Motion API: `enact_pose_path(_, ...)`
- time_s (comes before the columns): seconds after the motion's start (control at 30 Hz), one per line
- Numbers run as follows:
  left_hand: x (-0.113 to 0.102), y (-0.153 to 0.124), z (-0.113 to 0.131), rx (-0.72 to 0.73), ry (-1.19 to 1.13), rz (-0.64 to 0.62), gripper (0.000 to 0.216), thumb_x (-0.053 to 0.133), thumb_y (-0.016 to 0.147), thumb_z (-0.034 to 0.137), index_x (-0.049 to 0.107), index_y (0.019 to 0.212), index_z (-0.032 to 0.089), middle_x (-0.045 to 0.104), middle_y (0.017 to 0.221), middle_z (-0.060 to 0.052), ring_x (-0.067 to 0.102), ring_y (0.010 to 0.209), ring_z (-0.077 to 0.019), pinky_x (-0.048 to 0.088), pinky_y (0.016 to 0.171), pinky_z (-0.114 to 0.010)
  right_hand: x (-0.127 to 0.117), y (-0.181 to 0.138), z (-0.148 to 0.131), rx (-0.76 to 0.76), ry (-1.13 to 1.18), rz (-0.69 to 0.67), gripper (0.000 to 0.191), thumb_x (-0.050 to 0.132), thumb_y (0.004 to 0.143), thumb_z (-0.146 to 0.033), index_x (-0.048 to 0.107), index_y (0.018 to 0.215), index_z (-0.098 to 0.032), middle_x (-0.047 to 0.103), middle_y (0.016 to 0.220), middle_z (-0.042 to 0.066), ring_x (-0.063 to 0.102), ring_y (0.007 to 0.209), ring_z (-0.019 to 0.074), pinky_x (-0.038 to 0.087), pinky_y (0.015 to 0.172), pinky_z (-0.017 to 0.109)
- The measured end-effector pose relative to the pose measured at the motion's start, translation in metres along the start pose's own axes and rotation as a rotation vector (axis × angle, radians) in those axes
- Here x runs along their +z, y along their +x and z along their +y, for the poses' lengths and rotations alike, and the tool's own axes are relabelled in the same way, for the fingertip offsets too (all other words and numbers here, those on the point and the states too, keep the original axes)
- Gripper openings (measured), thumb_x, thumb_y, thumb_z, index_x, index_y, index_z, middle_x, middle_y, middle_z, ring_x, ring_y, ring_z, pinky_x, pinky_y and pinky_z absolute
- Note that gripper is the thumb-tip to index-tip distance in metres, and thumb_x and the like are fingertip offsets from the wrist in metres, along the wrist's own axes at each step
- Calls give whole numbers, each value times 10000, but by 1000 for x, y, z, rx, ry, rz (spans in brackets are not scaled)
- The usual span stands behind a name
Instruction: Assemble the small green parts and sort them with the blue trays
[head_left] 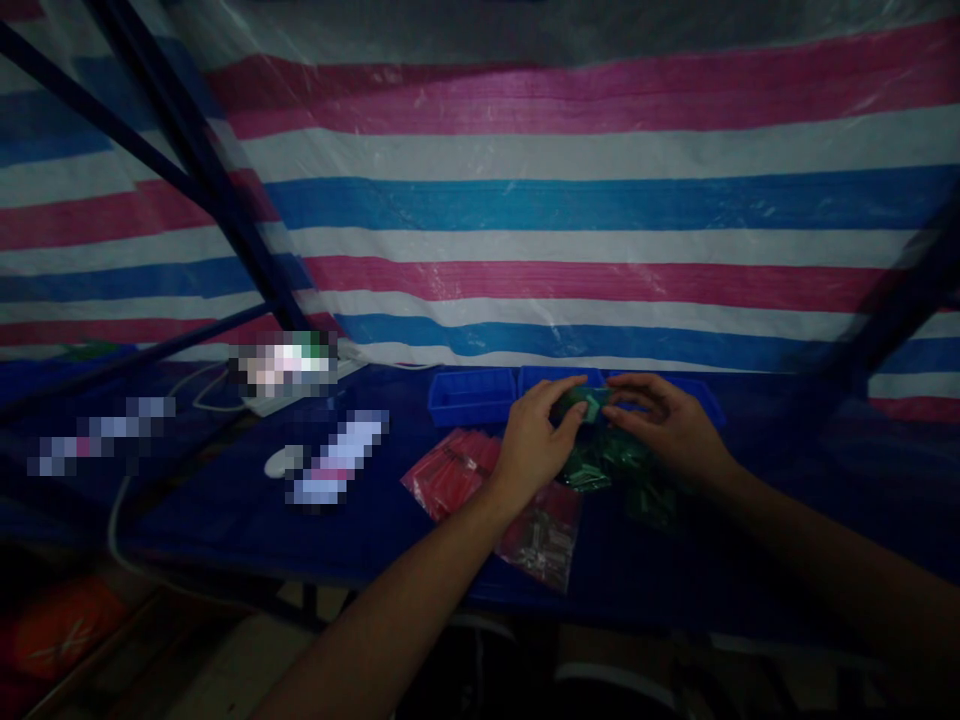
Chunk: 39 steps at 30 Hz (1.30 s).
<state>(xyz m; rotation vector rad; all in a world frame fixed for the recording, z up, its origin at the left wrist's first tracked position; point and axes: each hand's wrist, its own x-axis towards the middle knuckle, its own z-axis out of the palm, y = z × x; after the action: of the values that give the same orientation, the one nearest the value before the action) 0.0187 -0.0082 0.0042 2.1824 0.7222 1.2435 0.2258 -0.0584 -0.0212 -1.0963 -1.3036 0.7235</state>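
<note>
Two hands meet on one green packet (589, 400), held just over the blue table (225, 510), in front of the blue trays (472, 396). Left hand (536, 440) curled, thumb & fingers pinching one end; right hand (671, 425) half-closed, pinching the other. Other green packets (600, 468) lie beneath, red packets (450, 470) by the left wrist. V. dim: contents can't be made out.

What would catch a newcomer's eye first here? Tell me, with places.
The pink, white and blue striped tarp fills the whole background. In front of it, over the dark blue table, the left hand and right hand hold a green packet between them. Red packets lie just left of the hands, blue trays behind.
</note>
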Motion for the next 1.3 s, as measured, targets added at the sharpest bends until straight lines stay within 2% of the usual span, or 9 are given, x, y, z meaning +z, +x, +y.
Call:
enact_pose_path(0.07,2,-1,0,-17,-55,-10,362,663,964,212,666,1326,236,741,1208,-75,700,1087,-231,569,995,-411,0,0,-1,9,23,-8,480,893,774,-395,685,1183,-255,744,1187,77,723,1078,243,623,862,342)
enact_pose_path(0.27,7,0,-3,-23,-108,7,406,684,940,180,631,1339,228,725,1199,-86,704,1074,-222,593,962,-396,0,-1,-6,110,3,2,397,898,757,-426,703,1038,-225,759,873,24,721,706,170,585,672,298)
enact_pose_path(0.4,5,1,-3,21,-68,41,362,676,933,143,655,1288,213,676,1245,-100,688,1070,-210,602,946,-385,-3,1,-5,154,54,44,390,900,753,-431,687,1010,-228,746,822,11,702,688,163,557,633,275)
enact_pose_path(0.53,4,0,1,57,-17,51,362,696,937,192,662,1296,223,625,1334,-110,649,1192,-227,587,985,-383,-4,2,-3,110,70,109,361,887,772,-437,686,1000,-242,734,786,-5,684,668,155,545,619,264)
enact_pose_path(0.7,6,-2,3,94,18,-117,480,778,890,319,645,1330,182,705,1268,-115,689,1126,-246,562,1009,-398,1,-3,-10,77,67,-33,332,856,814,-439,744,1067,-256,786,1029,44,744,917,213,589,832,334)
enact_pose_path(0.77,6,-2,3,82,51,-129,368,727,927,283,673,1276,181,737,1224,-104,698,1114,-250,549,1012,-402,2,-6,-13,46,28,-73,303,820,850,-456,769,1074,-258,788,1083,55,743,971,225,581,898,356)
enact_pose_path(0.93,2,0,4,-18,-5,-58,179,627,976,217,700,1136,185,772,1096,-78,726,1003,-229,569,917,-367,1,-4,-10,28,7,27,331,833,827,-485,744,1061,-269,777,1008,45,738,834,208,612,788,352)
enact_pose_path(1.13,5,-3,8,-49,-191,-79,326,634,972,205,544,1284,213,754,992,-37,737,914,-190,579,831,-318,4,-3,-5,12,11,20,551,900,754,-456,678,1227,-282,768,1100,68,745,966,248,624,826,366)
enact_pose_path(1.3,5,-3,6,-9,-66,-34,316,663,960,214,581,1265,208,709,1182,-88,704,1070,-219,582,919,-358,3,-3,-8,124,19,33,447,911,722,-491,692,1026,-247,784,915,44,742,753,220,613,664,330)
